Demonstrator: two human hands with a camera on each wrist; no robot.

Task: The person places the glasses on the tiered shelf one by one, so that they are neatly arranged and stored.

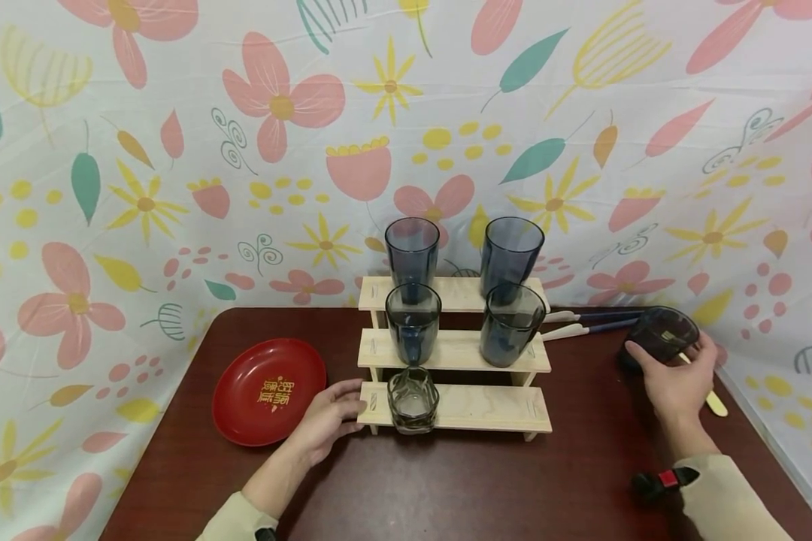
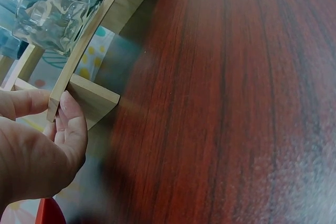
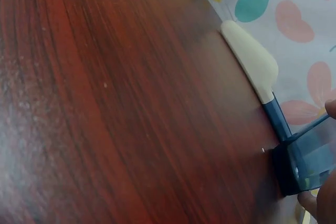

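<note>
My left hand [image 1: 326, 422] pinches the left end of the bottom step of a three-step wooden display rack [image 1: 483, 406]. In the left wrist view the thumb lies on top of the board, with fingers [image 2: 73, 121] beneath it. A small wavy clear glass [image 1: 413, 406] stands on that step, near the hand. Two blue-grey tumblers stand on the middle step, a left one [image 1: 413, 323] and a right one [image 1: 510, 324]. The top step carries two more tumblers [image 1: 512, 255]. At the far right my right hand [image 1: 680, 383] grips a dark tumbler [image 1: 656, 334], its base low by the table.
A red plate [image 1: 243, 391] with gold lettering lies left of the rack. Behind, on the right, lie blue-handled utensils with cream ends [image 1: 563, 330]. A cream-coloured handle [image 1: 716, 404] shows beside the right hand. Flower-printed cloth [image 1: 176, 188] borders the brown table [image 1: 406, 488] at the back and sides.
</note>
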